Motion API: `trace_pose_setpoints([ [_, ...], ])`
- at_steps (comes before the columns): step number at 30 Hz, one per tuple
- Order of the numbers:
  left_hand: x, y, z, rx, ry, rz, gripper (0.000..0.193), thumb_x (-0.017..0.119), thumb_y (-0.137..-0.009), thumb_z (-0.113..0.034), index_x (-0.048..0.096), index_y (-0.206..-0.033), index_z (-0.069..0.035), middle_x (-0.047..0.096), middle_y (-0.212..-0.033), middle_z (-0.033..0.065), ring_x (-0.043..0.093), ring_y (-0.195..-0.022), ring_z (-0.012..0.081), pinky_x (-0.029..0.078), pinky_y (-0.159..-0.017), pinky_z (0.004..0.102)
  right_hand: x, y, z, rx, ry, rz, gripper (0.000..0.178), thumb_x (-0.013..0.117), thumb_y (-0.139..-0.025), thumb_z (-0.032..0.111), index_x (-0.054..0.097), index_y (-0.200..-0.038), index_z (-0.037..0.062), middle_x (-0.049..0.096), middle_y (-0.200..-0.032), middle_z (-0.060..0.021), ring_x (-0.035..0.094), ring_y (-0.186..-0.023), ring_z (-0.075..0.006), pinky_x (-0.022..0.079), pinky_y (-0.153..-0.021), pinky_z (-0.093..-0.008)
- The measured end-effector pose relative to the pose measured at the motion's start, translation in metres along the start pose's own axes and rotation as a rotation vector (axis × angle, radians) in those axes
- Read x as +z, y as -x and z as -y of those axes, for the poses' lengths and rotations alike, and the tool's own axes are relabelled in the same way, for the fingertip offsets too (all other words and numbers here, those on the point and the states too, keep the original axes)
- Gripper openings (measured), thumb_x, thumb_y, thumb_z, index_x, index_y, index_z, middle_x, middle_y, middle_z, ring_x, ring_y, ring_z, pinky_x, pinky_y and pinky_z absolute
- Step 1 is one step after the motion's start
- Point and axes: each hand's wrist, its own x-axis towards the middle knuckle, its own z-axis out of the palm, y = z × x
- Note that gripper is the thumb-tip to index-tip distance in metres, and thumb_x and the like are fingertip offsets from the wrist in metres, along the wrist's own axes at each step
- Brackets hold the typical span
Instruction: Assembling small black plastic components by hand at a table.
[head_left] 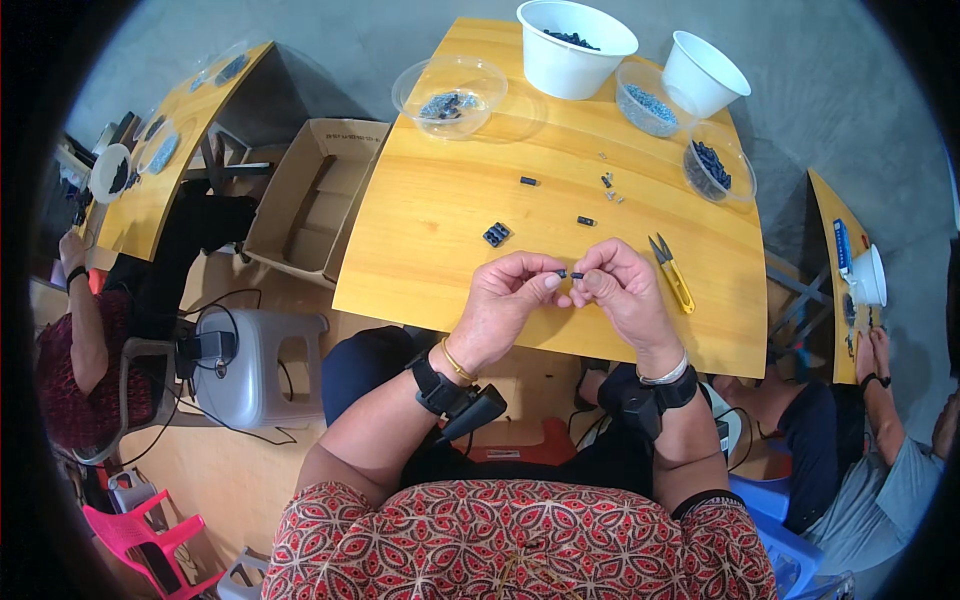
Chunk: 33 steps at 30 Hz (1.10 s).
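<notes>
Over the near edge of the wooden table, my left hand (508, 298) pinches a small black piece (561, 273) between thumb and fingertips. Right beside it, my right hand (628, 297) is closed on another small dark piece (577, 276). The two pieces nearly meet end to end; whether they touch is too small to tell. Beyond my left hand sits a black block with round holes (496, 234). Two short black cylinders (528, 181) (585, 220) and several tiny metal bits (613, 192) lie farther up. Yellow-handled thread snips (674, 275) rest right of my right hand.
At the table's (420, 220) far side stand a white tub of black parts (570, 75), another white tub (705, 75) and clear bowls of small parts (450, 97) (648, 98) (718, 165). A cardboard box (310, 195) lies left. Other people sit at tables on both sides.
</notes>
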Motion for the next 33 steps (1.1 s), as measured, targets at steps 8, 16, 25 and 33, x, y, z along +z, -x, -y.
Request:
trace_pose_setpoints([
  [8,0.0,-0.001,0.0,0.012,-0.038,0.016,0.016,0.055,-0.086,-0.001,0.06,-0.101,0.0,0.063,-0.089,0.0082,0.06,-0.076,0.0145,0.049,-0.072,0.0258,0.002,-0.001,-0.002,0.001,0.006,-0.012,0.007,0.057,-0.086,0.007,0.052,-0.088,0.0018,0.055,-0.071,-0.0011,0.053,-0.064,-0.007,0.045,-0.061,-0.0213],
  [16,0.005,-0.001,-0.001,0.052,-0.141,-0.004,0.014,0.056,-0.085,0.001,0.062,-0.097,0.001,0.064,-0.085,0.008,0.06,-0.075,0.0133,0.05,-0.071,0.0247,0.002,0.0,0.0,0.017,0.013,-0.022,0.006,0.057,-0.085,0.004,0.052,-0.085,0.0016,0.056,-0.071,-0.0013,0.053,-0.063,-0.0071,0.046,-0.06,-0.021],
  [25,0.007,0.004,0.0,0.101,-0.207,-0.013,0.01,0.053,-0.084,0.007,0.061,-0.089,0.004,0.064,-0.081,0.009,0.06,-0.071,0.0126,0.051,-0.067,0.0246,0.011,0.004,-0.002,0.049,-0.064,-0.033,0.006,0.058,-0.084,0.002,0.053,-0.08,0.0015,0.057,-0.068,-0.0024,0.054,-0.062,-0.0081,0.045,-0.058,-0.0217],
  [33,0.006,0.001,0.001,0.102,-0.295,-0.029,0.009,0.056,-0.084,0.003,0.061,-0.092,0.003,0.063,-0.083,0.0071,0.059,-0.071,0.0125,0.05,-0.066,0.0244,0.012,0.0,-0.005,-0.033,0.148,-0.098,0.003,0.054,-0.085,0.0,0.056,-0.083,0.0007,0.058,-0.071,-0.0023,0.052,-0.061,-0.006,0.043,-0.056,-0.019],
])
